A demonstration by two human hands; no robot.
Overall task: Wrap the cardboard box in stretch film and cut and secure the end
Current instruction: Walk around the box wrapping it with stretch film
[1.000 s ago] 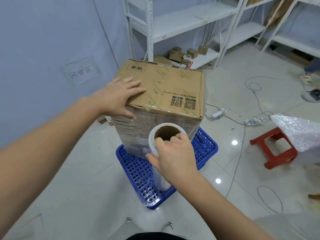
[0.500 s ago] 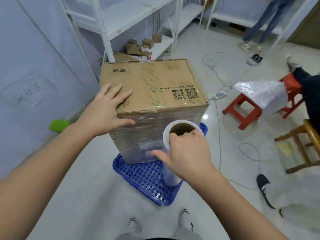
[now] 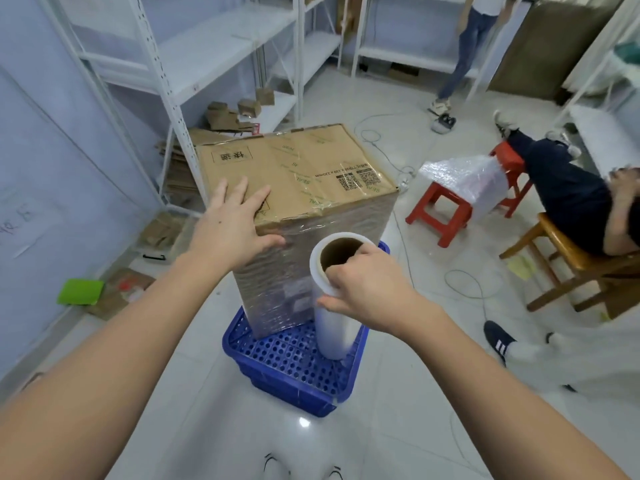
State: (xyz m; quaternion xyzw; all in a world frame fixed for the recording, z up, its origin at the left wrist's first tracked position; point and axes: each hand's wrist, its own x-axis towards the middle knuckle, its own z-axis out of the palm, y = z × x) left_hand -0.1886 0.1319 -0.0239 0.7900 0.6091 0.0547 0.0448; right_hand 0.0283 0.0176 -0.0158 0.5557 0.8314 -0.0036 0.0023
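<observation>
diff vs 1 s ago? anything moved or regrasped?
The wearer has walked around the cardboard box, carrying the film roll to another side; new room areas show. No regrasp: right hand still grips the roll's top, left hand still pressed flat on the box's top corner.

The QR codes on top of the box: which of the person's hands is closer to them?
Left. The left hand lies flat on the box top, beside the QR codes. The right hand grips the film roll in front of the box, lower down.
</observation>
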